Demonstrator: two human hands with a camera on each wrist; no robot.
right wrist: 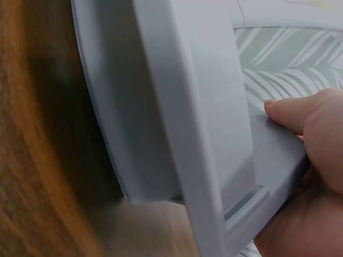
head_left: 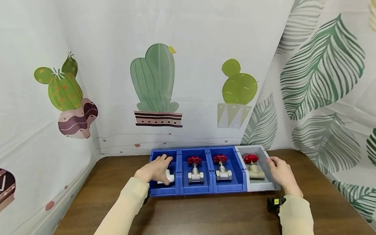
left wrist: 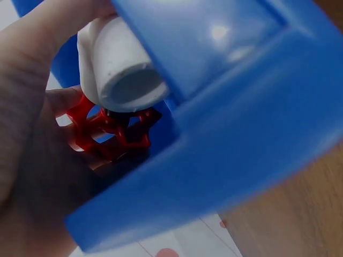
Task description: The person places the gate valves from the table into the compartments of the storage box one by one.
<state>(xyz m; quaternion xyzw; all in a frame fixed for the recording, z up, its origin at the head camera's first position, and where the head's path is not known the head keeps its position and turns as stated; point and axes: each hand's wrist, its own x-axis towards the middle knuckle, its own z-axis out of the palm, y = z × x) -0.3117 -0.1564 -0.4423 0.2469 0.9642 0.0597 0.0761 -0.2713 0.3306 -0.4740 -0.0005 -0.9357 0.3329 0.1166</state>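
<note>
My left hand point(head_left: 158, 168) reaches into the leftmost blue bin point(head_left: 164, 191) and grips a white valve point(head_left: 169, 177) with a red handwheel. In the left wrist view, the fingers lie behind the red handwheel point(left wrist: 86, 134) and the thumb is by the white pipe end point(left wrist: 126, 69). At the other end of the row, my right hand point(head_left: 282, 173) holds the right side wall of the grey bin point(head_left: 262, 187). The right wrist view shows its thumb point(right wrist: 289, 113) over the grey wall, with the other fingers partly hidden. Inside that grey bin sits a beige valve point(head_left: 255, 172) with a red handwheel.
Two metal valves with red handwheels, one left point(head_left: 195, 174) and one right point(head_left: 223, 172), stand in the two middle blue bins. The bins form one row on the brown wooden table point(head_left: 210, 217), against a white printed curtain point(head_left: 192, 62).
</note>
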